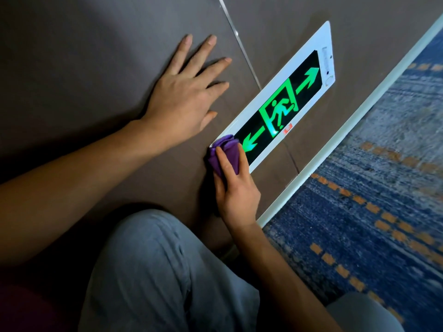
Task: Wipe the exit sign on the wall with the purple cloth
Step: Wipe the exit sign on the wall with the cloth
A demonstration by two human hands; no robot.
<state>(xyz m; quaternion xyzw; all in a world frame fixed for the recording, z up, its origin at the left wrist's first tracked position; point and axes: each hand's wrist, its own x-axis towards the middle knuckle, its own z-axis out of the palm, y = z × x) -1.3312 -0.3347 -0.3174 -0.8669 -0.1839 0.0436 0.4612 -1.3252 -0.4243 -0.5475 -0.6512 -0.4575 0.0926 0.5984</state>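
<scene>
Head view, looking down along a brown wall [100,68]. Exit sign [282,99] mounted low on wall, running from about 7 o'clock to 1 o'clock across centre of view; white frame, black face, lit green: running-figure pictogram at mid-length, one arrow toward each end. Small red label on the lower frame edge, text too small to read.

Purple cloth [225,152], bunched and folded, sits on the sign's 7 o'clock end, covering the frame corner and touching the wall just beside it; the near green arrow lies just at its 2 o'clock side.

Right hand [236,190] holds the cloth: fingers [224,164] curled over it, index laid along the top, pressing it to the sign.

Left hand [184,92] at 10 o'clock of the cloth, palm flat on wall, fingers spread wide and straight, holding nothing; thumb tip just beside the sign's upper frame edge.

Pale baseboard [335,144] below sign. Blue carpet [371,200] with orange dashes at 4 o'clock. Grey trouser knee [155,271] at 6 o'clock.
</scene>
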